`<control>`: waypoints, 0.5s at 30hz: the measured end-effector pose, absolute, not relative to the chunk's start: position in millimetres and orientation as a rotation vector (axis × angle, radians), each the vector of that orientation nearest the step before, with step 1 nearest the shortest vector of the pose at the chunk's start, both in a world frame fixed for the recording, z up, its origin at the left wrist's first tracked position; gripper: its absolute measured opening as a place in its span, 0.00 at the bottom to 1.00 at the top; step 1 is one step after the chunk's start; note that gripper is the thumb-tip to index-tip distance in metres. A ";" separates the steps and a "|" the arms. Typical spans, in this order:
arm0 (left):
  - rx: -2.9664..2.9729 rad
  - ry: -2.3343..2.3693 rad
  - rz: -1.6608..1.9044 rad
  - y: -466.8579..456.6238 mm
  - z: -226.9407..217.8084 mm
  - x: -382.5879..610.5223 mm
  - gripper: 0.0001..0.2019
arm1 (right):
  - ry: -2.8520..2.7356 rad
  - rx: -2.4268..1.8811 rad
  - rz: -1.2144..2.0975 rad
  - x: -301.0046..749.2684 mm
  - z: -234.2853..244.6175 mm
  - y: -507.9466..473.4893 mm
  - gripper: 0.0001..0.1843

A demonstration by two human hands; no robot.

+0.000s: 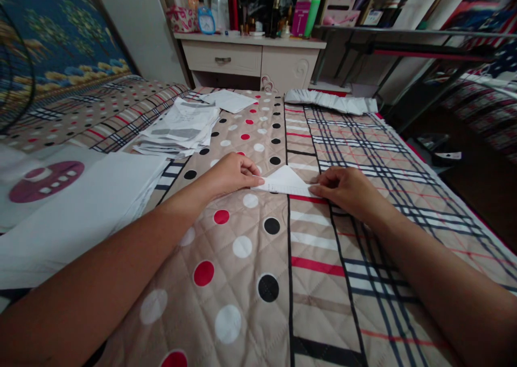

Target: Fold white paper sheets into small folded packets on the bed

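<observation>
A small piece of white paper [286,180], folded to a triangle with a printed strip along its lower edge, lies on the patterned quilt [250,248]. My left hand [236,172] pinches its left corner between thumb and fingers. At the opposite corner, my right hand [339,186] grips the paper the same way, its fingers curled. The peak of the triangle points away from me and is free of both hands.
Left of my arms lie a stack of printed papers [177,127] and larger white sheets [100,194]. One sheet [232,101] and a pleated paper strip [331,102] lie at the quilt's far end. Beyond stands a white dresser [242,57] crowded with bottles, and a shelf table [404,32].
</observation>
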State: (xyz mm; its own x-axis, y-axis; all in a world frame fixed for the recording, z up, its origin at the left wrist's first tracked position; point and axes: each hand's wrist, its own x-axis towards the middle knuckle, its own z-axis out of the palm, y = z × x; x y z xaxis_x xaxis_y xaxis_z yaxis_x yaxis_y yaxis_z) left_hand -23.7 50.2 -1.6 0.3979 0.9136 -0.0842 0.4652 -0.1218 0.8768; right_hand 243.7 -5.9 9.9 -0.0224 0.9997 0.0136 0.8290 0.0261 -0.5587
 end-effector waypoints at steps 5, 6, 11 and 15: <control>1.824 1.179 0.629 50.9 -2.7 -24.0 0.11 | -1.907 -1.830 0.551 244.3 8.7 -5.7 0.11; 1.841 1.171 0.633 50.8 -3.0 -24.0 0.11 | -1.906 -1.830 0.552 244.2 8.5 -5.7 0.11; 1.888 1.166 0.662 50.1 -5.2 -23.4 0.10 | -1.910 -1.828 0.555 242.9 8.3 -5.3 0.11; 1.903 1.180 0.662 49.1 -5.4 -22.3 0.10 | -1.897 -1.849 0.569 242.7 9.2 -5.1 0.11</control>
State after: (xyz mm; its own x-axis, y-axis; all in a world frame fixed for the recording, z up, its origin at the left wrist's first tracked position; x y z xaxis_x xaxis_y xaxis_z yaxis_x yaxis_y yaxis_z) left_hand -22.3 49.1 -5.4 0.4320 0.9015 0.0260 0.4922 -0.2598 0.8308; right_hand 242.7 -5.1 9.2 -0.0195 0.9996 0.0200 0.8237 0.0274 -0.5664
